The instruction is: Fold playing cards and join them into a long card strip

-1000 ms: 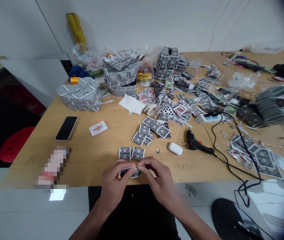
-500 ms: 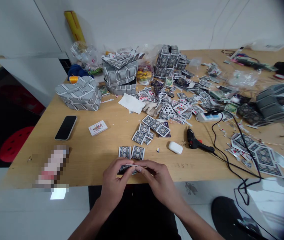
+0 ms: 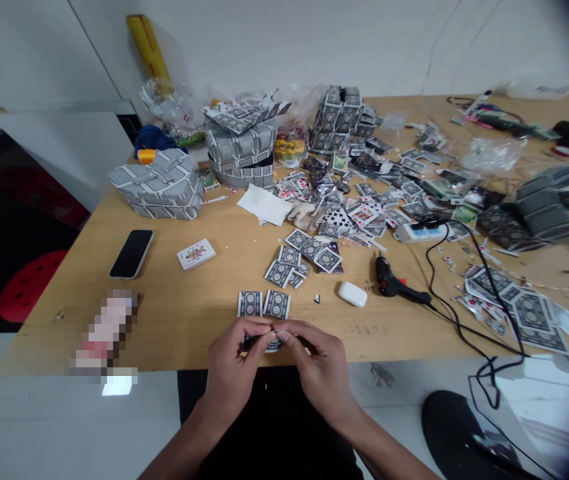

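A wooden table (image 3: 184, 313) is backed by a pale wall (image 3: 379, 47) and surrounded at the near side by tiled floor (image 3: 64, 413). Its far middle is strewn with cards (image 3: 337, 220); grey boxes (image 3: 159, 190) are lined up at far left. A phone (image 3: 133, 254) is laid at left, a glue gun (image 3: 391, 283) at right. At the near edge, a card (image 3: 273, 346) is pinched between the narrowed fingertips of the left hand (image 3: 233, 357) and right hand (image 3: 320, 367). Half a second earlier, a longer pale edge is exposed; now it is mostly covered by fingers, and more patterned face is shown between the thumbs.
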### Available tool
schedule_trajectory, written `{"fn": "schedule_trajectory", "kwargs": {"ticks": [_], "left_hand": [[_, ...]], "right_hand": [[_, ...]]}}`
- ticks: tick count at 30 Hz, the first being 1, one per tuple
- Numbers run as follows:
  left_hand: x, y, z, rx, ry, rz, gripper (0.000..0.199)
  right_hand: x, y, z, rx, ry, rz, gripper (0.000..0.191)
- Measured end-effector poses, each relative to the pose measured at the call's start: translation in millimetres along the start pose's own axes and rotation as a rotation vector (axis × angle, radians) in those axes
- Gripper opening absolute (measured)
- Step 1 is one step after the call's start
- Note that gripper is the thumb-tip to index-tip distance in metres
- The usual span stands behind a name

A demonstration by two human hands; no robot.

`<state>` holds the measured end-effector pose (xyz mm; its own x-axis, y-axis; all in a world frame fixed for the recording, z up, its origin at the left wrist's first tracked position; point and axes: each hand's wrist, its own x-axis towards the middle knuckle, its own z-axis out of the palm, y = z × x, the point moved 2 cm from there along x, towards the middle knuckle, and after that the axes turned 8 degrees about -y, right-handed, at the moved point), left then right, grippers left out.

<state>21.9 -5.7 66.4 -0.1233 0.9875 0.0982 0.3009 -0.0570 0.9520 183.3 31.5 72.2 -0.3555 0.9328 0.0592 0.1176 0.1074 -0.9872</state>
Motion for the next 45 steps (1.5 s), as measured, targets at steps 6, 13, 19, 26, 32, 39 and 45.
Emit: {"fn": "schedule_trajectory", "kwargs": {"ticks": [6,13,19,26,32,39,45], "left_hand": [[-1,2,2.6,0.003,0.010,-0.038,0.009],[-1,8,-6.5,0.036,-0.067,0.137,0.003],[4,22,-19.9,0.273,-0.011,0.544,0.029],[-4,11,-16.8,0.569,0.009,0.669,0.037],[-6,5,-23.9,0.398,0.006,0.464,0.043],[0,-12,-28.8,-0.110,-0.138,0.051,0.048],[6,-12,-16.2,-0.042,-0.173,-0.124,0.021]], "right_hand": [[-5,-1,3,-0.018,0.084,-0.089,0.014],[-4,1,-4,-0.054,-0.005,-0.232,0.020],[0,-5,-8,0.106,-0.105,-0.119,0.016],[9,0,-2,0.391,-0.107,0.195,0.029],[10,13,-3,0.390,-0.108,0.238,0.034],[6,14,1,0.279,-0.026,0.165,0.024],[3,14,3,0.240,-0.049,0.134,0.017]]}}
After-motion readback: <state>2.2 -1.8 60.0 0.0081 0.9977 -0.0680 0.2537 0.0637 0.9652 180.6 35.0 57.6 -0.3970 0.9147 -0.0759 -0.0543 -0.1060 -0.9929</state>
